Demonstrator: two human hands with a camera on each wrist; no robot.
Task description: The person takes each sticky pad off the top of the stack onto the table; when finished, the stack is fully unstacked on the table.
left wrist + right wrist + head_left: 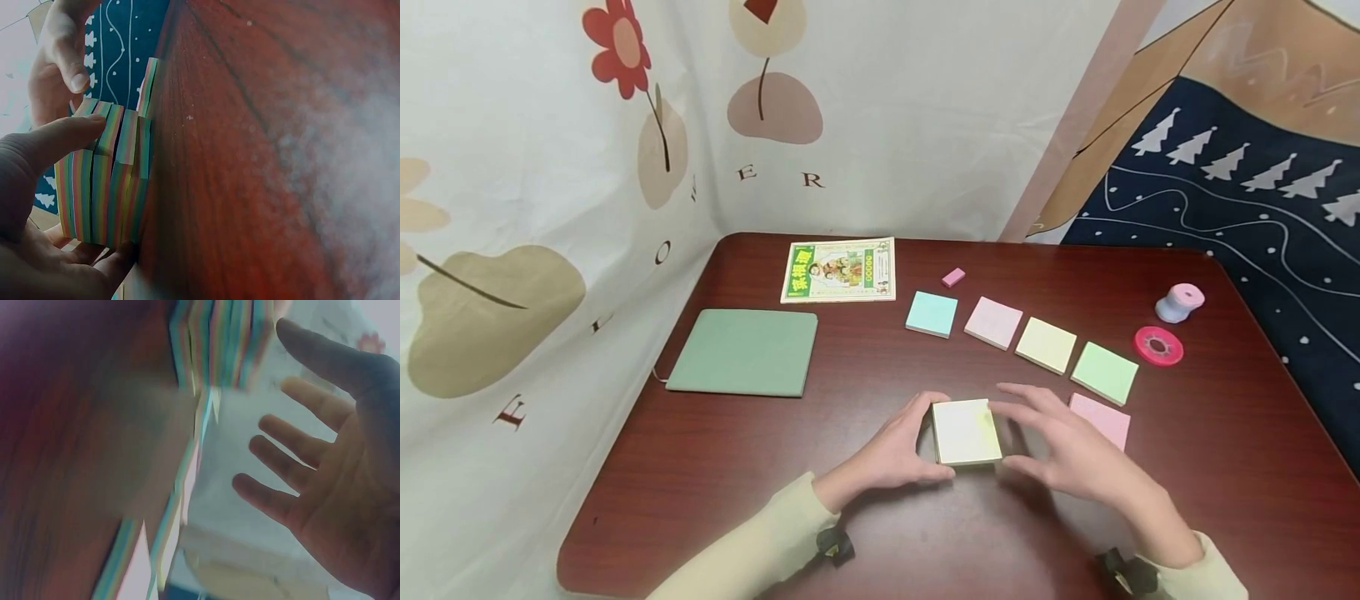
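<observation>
Near the middle of the table, a stack of sticky note pads [966,433] has a pale yellow sheet on top. My left hand [895,450] grips it from the left, thumb on the near side and fingers round the far side. From the left wrist, the stack's striped multicoloured edges [103,194] show several pads piled together. My right hand [1075,446] is just right of the stack, its fingers [294,453] spread and holding nothing. Beyond it a row of sticky pads curves along: blue [931,314], pink [993,322], yellow [1046,344], green [1105,372] and a partly hidden pink one [1101,421].
A green flat notebook-like object [741,352] lies on the left of the table [700,492]. Behind are an illustrated booklet [838,269] and a small pink block [953,277]. To the right, a pink-topped spool [1180,302] stands by a red-pink ring [1158,345]. Printed cloth hangs behind.
</observation>
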